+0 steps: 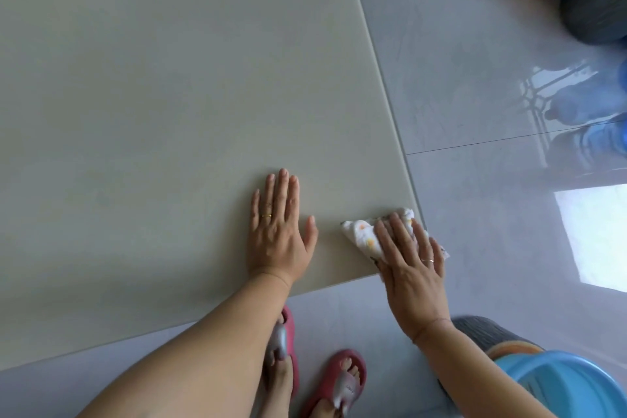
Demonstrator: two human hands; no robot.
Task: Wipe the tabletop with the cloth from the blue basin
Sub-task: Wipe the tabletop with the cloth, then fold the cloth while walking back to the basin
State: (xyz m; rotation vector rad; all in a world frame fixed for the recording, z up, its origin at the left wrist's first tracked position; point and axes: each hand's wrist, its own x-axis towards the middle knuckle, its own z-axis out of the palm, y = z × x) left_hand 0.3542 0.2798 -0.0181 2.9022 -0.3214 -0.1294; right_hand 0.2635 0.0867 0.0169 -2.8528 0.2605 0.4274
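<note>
The pale grey-green tabletop (152, 112) fills the left and middle of the head view. My right hand (412, 265) presses flat on a white cloth (363, 236) with orange spots, at the table's near right corner; part of the cloth hangs past the right edge. My left hand (280, 227) lies flat on the tabletop with fingers spread, a hand's width left of the cloth, holding nothing. The blue basin (573, 380) sits at the bottom right, on a grey stool, partly hidden by my right forearm.
Glossy grey floor tiles (475, 78) run along the table's right and near edges. My feet in pink slippers (342, 380) stand below the near edge. A brown and a dark grey round stool (597, 0) are at the top right. Blue bottles (610, 132) stand at the right edge.
</note>
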